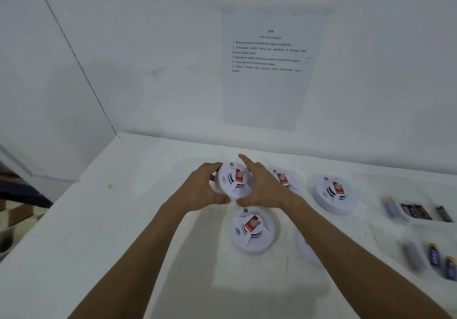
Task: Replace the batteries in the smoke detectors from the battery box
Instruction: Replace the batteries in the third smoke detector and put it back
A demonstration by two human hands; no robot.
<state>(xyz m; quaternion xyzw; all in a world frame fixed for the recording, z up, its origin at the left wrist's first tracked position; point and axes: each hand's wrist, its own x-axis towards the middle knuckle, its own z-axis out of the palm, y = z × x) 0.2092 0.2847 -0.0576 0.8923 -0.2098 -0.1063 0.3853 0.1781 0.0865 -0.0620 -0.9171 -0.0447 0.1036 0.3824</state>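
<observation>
White worktop (148, 219), far centre: smoke detector (233, 182) gripped between left hand (205, 187) and right hand (262, 187), fingers wrapped round its rim; best hold steady, turn over squarely; battery box (420, 234) sits right.

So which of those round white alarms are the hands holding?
The far-left smoke detector, at the back of the table. The left hand and right hand grip its sides. The other detectors lie untouched.
</observation>
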